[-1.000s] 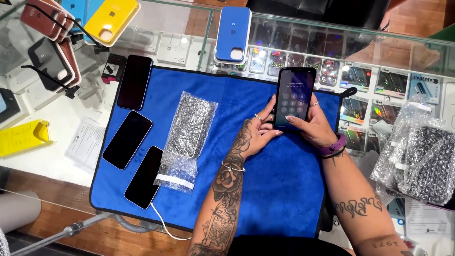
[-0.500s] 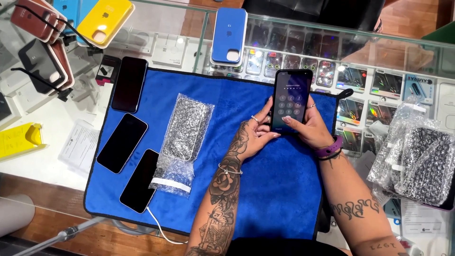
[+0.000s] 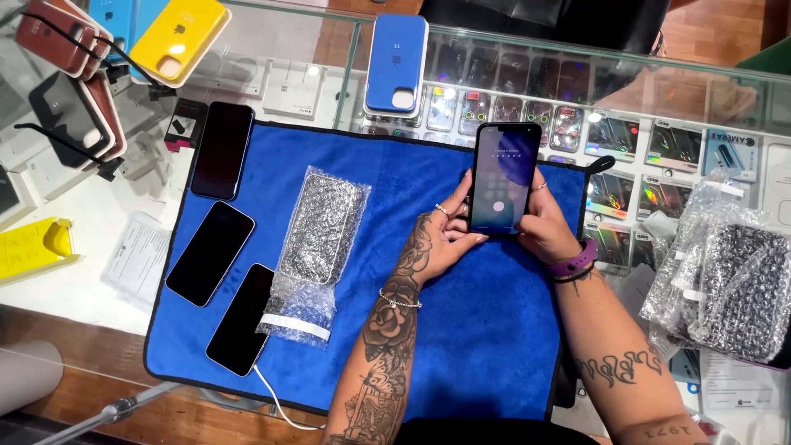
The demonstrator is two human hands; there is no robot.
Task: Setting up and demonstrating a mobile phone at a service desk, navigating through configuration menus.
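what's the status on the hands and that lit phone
Both hands, left and right, hold the lit phone upright over the blue mat. Nothing blocking.

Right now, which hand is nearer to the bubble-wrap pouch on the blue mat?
Left. The left hand holds the lit phone just right of the pouch; the right hand is beyond the phone.

The phone point(image 3: 504, 178) now sits slightly higher and more upright in both hands than a second ago; its lit screen shows fewer keypad dots; the left hand point(image 3: 445, 235) thumb rests by its lower edge.
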